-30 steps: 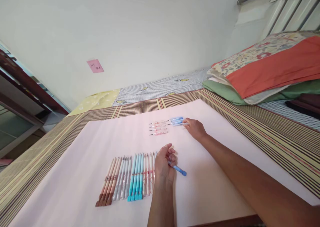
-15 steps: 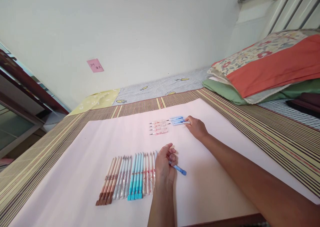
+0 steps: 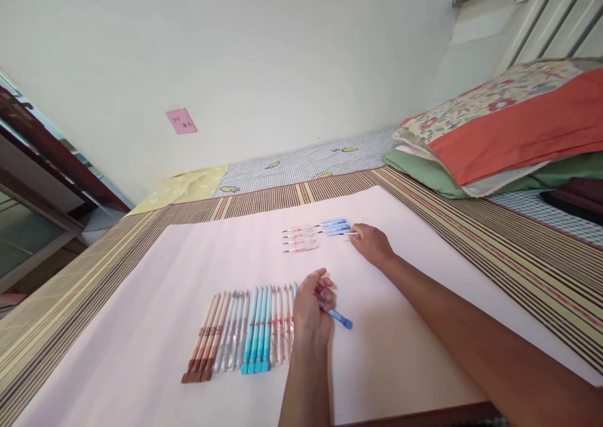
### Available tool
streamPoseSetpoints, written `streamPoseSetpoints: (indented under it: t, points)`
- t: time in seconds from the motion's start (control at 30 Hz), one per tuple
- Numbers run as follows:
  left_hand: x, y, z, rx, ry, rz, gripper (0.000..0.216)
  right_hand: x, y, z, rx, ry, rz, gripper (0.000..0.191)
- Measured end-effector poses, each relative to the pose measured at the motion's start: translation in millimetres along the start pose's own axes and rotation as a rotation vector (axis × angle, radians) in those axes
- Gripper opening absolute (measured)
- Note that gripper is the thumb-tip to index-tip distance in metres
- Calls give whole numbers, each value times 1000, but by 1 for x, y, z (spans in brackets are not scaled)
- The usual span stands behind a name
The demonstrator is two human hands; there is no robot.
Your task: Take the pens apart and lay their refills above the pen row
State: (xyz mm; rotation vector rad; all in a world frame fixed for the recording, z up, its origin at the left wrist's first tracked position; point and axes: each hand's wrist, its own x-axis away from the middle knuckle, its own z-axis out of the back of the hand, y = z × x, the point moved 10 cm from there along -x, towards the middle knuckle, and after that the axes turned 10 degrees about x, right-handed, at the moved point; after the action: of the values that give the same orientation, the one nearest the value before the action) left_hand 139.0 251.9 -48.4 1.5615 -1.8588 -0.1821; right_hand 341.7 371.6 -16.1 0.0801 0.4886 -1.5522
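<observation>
My left hand is curled palm up over the paper, closed around a blue pen whose blue end sticks out to the right. Farther back, my right hand pinches a slim pen piece with a pale body and thin tip pointing left. Just left of those fingers lie several blue pen pieces, and beside them several clear pink-patterned pen pieces. A row of pens lies left of my left forearm: brown, clear grey, turquoise and pink-and-white ones, partly hidden.
Pale pink paper covers much of the striped mat. Folded bedding with an orange-edged floral pillow is at the right. A pink note sticks to the white wall behind.
The slim piece in my right hand has shifted a little, and its thin tip now shows more clearly below the blue pieces. My left hand stays in place with the blue pen.
</observation>
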Motion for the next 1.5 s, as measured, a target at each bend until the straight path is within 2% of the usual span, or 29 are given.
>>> streamPoseSetpoints:
  t: [0.43,0.67,0.97,1.2,1.5]
  points:
    - [-1,0,2,-5,-1,-6,32,6,-11,4,-2,-15,37,19]
    - [-1,0,1,0,4,0,34,8,-28,3,18,-74,146,16]
    - [-4,-2,2,-1,-5,12,32,6,-25,12,26,20,237,16]
    - [-3,-2,1,-3,-7,22,33,4,-20,8,62,24,215,20]
    - [-2,-4,1,-2,-12,13,33,-1,-35,7,167,39,192,20]
